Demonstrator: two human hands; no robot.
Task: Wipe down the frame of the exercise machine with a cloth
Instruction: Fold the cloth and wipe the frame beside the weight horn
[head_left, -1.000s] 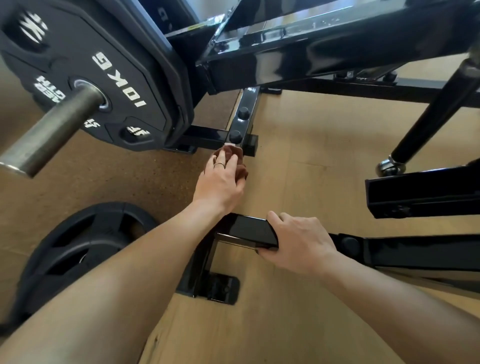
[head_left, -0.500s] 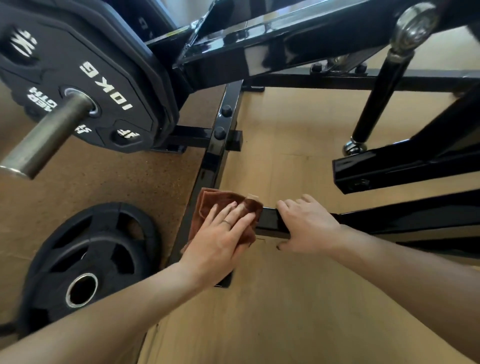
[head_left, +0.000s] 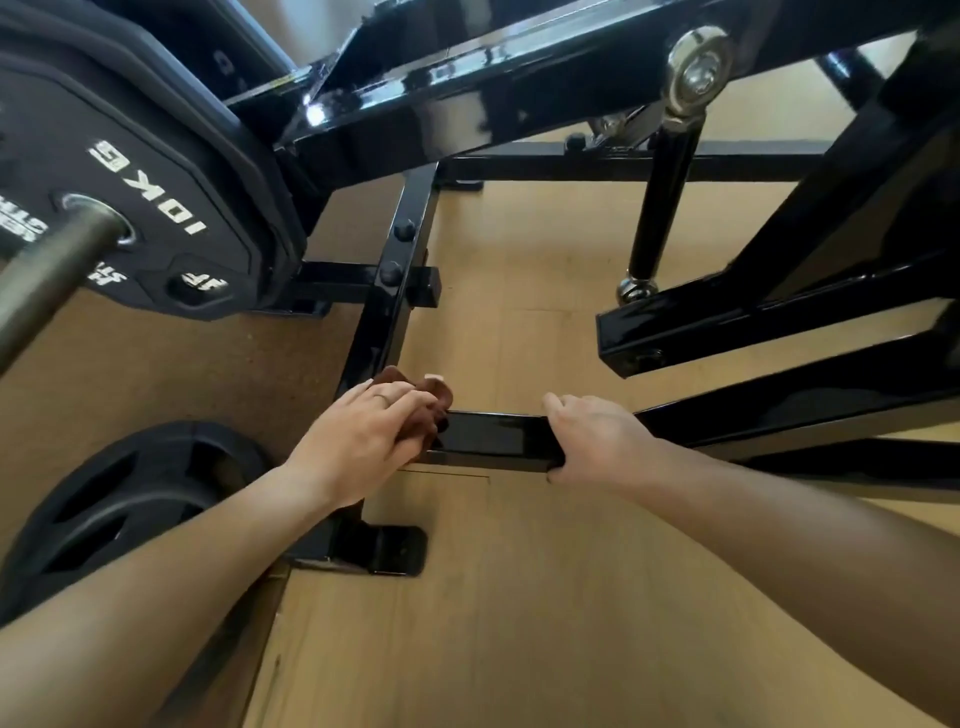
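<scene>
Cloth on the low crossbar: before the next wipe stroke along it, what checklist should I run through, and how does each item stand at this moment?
1. Brown cloth in hand: ok, the left hand has it bunched under its fingers.
2. Cloth touching the frame: ok, it sits where the crossbar meets the upright bar.
3. Path along the crossbar free: not ok, the right hand has its grip on the bar just ahead of the cloth.
4. Body braced: ok, that same right hand wraps the crossbar.
5. Clean side of the cloth down: cannot tell, the underside is hidden.
6. Loose weight plate out of the way: ok, it lies on the floor left of the frame.
</scene>
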